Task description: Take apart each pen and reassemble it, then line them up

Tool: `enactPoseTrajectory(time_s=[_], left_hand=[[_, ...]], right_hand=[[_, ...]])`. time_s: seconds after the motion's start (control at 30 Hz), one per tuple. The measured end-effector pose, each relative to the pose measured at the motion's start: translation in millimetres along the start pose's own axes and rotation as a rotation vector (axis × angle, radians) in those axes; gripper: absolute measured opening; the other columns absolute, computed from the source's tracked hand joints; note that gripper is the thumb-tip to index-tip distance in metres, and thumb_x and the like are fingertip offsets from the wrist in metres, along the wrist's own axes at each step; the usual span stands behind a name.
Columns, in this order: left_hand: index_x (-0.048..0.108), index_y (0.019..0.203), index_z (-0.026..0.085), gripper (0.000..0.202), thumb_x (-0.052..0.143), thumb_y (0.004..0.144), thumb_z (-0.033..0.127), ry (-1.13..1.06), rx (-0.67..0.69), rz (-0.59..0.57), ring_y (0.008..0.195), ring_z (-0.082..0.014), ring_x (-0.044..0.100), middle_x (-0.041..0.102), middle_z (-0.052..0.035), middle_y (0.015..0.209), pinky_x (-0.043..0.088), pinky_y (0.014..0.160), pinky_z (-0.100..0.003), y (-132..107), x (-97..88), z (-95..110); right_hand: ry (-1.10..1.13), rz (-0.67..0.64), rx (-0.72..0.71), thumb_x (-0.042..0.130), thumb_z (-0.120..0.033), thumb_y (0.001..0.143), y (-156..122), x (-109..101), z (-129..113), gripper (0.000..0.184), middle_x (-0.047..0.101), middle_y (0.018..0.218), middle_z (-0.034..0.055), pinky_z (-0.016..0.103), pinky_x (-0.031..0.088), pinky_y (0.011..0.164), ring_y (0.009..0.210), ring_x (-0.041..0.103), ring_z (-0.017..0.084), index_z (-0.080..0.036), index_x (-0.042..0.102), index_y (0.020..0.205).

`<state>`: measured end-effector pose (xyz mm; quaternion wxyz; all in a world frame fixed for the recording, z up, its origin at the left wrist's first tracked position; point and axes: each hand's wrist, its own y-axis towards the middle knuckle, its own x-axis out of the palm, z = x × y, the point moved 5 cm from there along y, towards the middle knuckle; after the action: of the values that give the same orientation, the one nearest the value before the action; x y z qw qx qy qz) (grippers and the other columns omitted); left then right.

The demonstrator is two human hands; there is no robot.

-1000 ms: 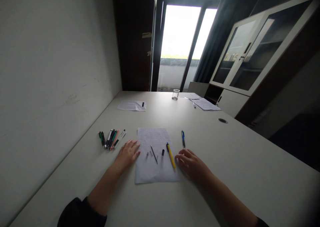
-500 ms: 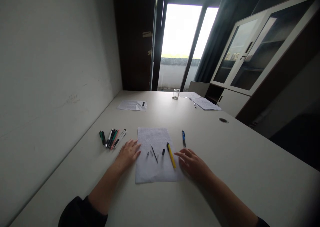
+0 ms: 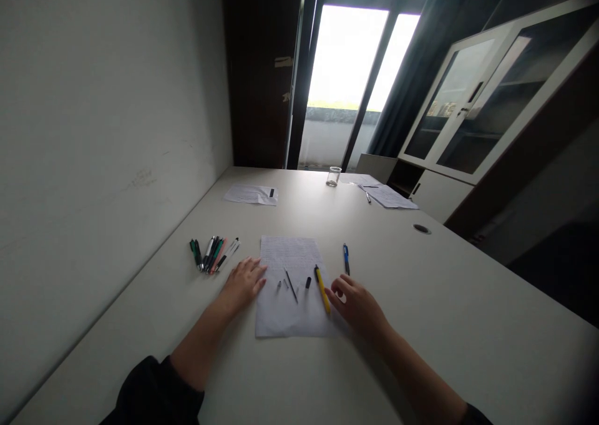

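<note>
From here, the right hand (image 3: 354, 299), loosely half-curled, hides part of one paper (image 3: 281, 319) at four o'clock; one yellow pen (image 3: 322, 291) lies at its three, the left hand (image 3: 241, 283) flat and loose at nine.

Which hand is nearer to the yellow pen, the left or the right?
Right. The right hand is just right of the yellow pen; whether it touches is unclear. The left hand is farther off, at the left edge of the paper.
</note>
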<state>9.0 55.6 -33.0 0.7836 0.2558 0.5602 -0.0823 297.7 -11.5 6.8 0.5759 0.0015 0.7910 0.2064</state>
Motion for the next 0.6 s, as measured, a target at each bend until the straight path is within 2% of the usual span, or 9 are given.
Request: enactPoseTrajectory(time_s=[0.17,0.3,0.47,0.6], left_hand=[[0.056,0.128,0.026,0.035,0.048,0.095,0.036,-0.015,-0.007,-0.009,0.134,-0.028,0.039,0.052,-0.0091,0.14,0.036,0.107,-0.048,0,-0.7,0],[0.057,0.128,0.026,0.036,0.05,0.094,0.034,-0.011,-0.017,-0.03,0.133,-0.0294,0.039,0.051,-0.0091,0.14,0.036,0.106,-0.049,0,-1.5,1],[0.057,0.127,0.026,0.034,0.051,0.093,0.026,-0.03,-0.006,0.006,0.129,-0.0285,0.043,0.053,-0.0088,0.138,0.038,0.105,-0.048,1,-7.8,5],[0.055,0.127,0.026,0.036,0.048,0.093,0.018,-0.112,0.035,0.108,0.123,-0.0254,0.048,0.055,-0.0083,0.132,0.041,0.103,-0.046,5,-26.1,16]], right_hand=[[-0.095,-0.088,0.029,0.056,-0.03,0.087,4,3,-11,0.014,0.059,0.081,0.0027,0.024,0.041,0.057,0.065,0.058,0.014,-0.02,0.057,0.077],[-0.177,-0.073,0.057,0.056,-0.022,0.083,3,4,-9,0.009,0.06,0.08,0.0034,0.024,0.037,0.055,0.065,0.058,0.015,-0.02,0.055,0.075],[-0.183,0.071,0.099,0.053,-0.025,0.087,4,-4,2,0.015,0.058,0.075,0.0018,0.025,0.038,0.056,0.059,0.056,0.014,-0.02,0.053,0.073],[-0.058,0.191,0.003,0.048,-0.029,0.094,6,-17,1,0.017,0.058,0.076,0.0022,0.026,0.042,0.06,0.061,0.056,0.014,-0.02,0.053,0.081]])
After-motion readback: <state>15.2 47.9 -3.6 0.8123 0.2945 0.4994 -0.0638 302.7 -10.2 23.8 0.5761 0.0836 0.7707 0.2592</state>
